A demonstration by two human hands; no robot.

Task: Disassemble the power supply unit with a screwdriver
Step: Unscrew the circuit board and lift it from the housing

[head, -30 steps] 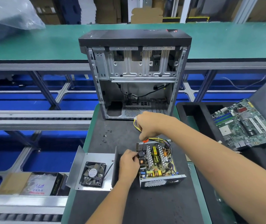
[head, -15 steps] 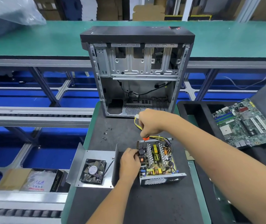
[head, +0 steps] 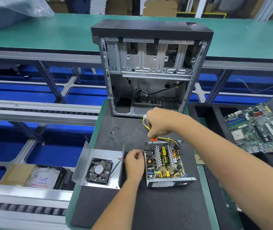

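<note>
The opened power supply unit (head: 164, 163) lies on the black mat with its circuit board and heat sinks exposed. My right hand (head: 159, 122) grips an orange-handled screwdriver (head: 153, 139) held upright, its tip down in the unit's far left corner. My left hand (head: 135, 161) grips the unit's left wall. A yellow cable bundle (head: 145, 124) runs from the unit past my right hand. The removed metal cover with its fan (head: 99, 170) lies to the left of the unit.
An empty computer case (head: 150, 72) stands upright at the mat's far end. Several loose screws (head: 112, 134) lie on the mat (head: 149, 205). A motherboard (head: 257, 128) rests in a black tray on the right. Boxes (head: 33, 177) sit at lower left.
My right hand and the screwdriver have shifted slightly over the unit's far left corner. My left hand stays on the unit's left side.
</note>
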